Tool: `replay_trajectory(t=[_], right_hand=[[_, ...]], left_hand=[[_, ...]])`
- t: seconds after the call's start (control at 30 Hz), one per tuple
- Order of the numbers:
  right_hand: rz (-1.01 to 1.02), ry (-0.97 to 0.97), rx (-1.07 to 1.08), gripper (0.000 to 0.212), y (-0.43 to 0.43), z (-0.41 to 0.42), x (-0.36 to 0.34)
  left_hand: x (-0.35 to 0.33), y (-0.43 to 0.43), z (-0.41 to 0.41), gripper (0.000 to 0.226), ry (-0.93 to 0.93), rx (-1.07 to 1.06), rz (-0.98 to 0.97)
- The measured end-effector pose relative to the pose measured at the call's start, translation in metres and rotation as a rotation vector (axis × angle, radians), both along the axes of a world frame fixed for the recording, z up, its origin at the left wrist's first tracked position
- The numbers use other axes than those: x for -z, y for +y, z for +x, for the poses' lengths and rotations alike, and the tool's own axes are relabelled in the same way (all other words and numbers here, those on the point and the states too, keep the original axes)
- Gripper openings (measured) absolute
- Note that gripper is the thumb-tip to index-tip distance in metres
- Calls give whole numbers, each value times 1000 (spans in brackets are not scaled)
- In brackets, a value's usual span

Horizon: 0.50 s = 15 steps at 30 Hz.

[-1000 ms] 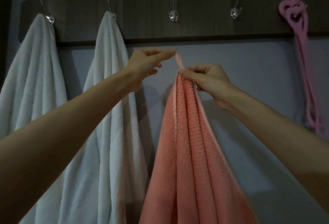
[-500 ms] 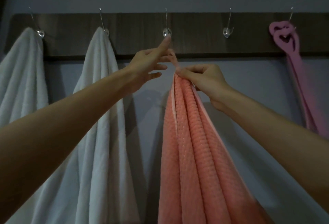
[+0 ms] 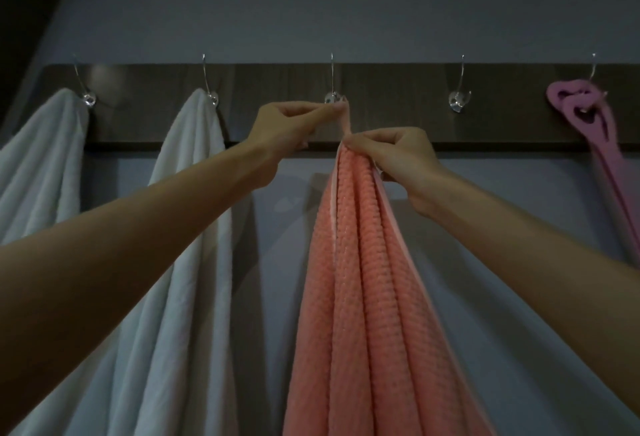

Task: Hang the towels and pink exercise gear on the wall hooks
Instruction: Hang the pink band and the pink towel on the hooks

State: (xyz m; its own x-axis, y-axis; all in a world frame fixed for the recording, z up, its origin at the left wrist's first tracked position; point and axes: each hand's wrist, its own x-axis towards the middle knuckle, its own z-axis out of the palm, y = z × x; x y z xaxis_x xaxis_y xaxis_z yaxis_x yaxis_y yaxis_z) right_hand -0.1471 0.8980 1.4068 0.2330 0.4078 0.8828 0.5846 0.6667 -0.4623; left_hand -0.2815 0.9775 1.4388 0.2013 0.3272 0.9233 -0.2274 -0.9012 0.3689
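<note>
A salmon-pink waffle towel (image 3: pixel 360 279) hangs from my hands in front of the dark wooden hook rail (image 3: pixel 391 106). My right hand (image 3: pixel 391 155) pinches the towel's gathered top edge. My left hand (image 3: pixel 291 124) pinches the towel's small hanging loop and holds it right at the base of the middle hook (image 3: pixel 331 89). Whether the loop is over the hook I cannot tell. Two white towels (image 3: pixel 45 158) (image 3: pixel 187 193) hang on the two left hooks. A pink exercise band (image 3: pixel 588 117) hangs on the far right hook.
The fourth hook (image 3: pixel 459 99), between the middle hook and the pink band, carries nothing. A grey wall runs above and below the rail. A dark edge closes off the upper left corner.
Both hands rose with the pink towel toward the middle hook. My left hand went from pointing at the hook to pinching the loop right at it. The view tilted upward.
</note>
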Motion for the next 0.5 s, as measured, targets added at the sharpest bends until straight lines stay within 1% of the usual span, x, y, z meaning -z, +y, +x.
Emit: replay_trajectory(t=[0.13, 0.27, 0.5], right_hand=[[29, -15, -14, 19, 9, 4, -19], [52, 18, -22, 21, 23, 7, -37], [71, 88, -21, 20, 39, 7, -65]], left_hand=[[-21, 5, 5, 16, 2, -62, 56], [-37, 13, 14, 27, -45, -87, 46], [-48, 16, 28, 30, -136, -21, -109]])
